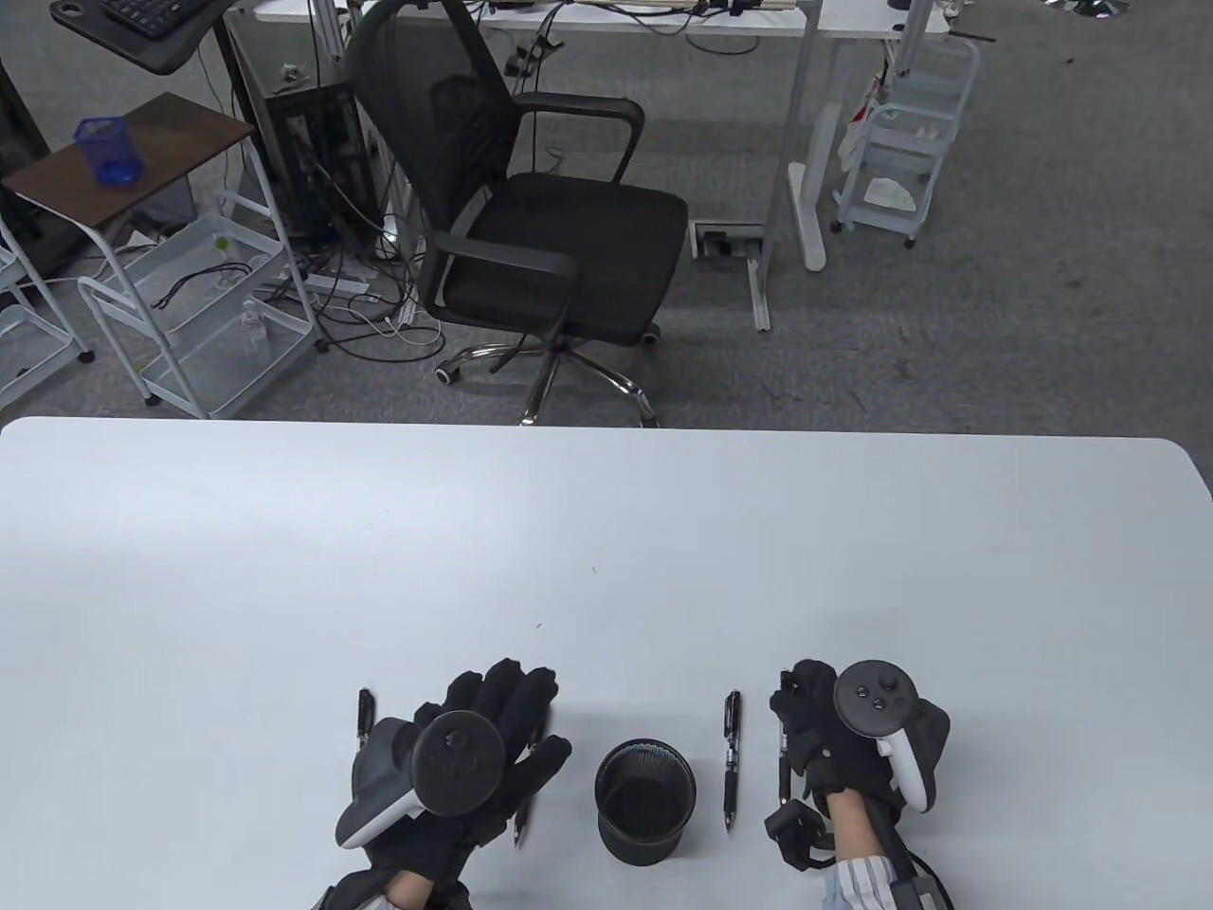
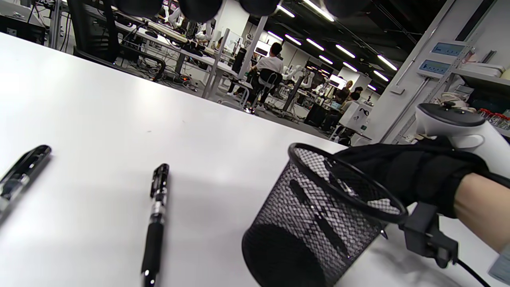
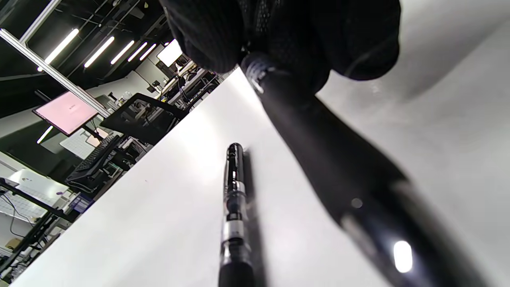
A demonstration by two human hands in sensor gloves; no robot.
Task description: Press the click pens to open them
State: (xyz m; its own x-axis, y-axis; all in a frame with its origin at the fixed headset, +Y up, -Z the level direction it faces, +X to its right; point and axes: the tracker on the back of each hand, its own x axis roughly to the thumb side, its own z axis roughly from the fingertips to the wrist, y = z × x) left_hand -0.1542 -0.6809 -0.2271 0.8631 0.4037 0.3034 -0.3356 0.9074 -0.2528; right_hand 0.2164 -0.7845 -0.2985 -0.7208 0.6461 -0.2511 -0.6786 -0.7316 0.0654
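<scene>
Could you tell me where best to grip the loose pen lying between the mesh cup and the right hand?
Probably mid-barrel, from above. The pen lies flat on the table, apart from the mesh cup and the right hand, so fingers fit either side, leaving the far clicker end free for pressing.

Open-plan office-lab. Far side of white table: black mesh office chair, desks, wire carts, cable tangle on grey carpet. Ceiling strip lights, seated workers, monitors.
</scene>
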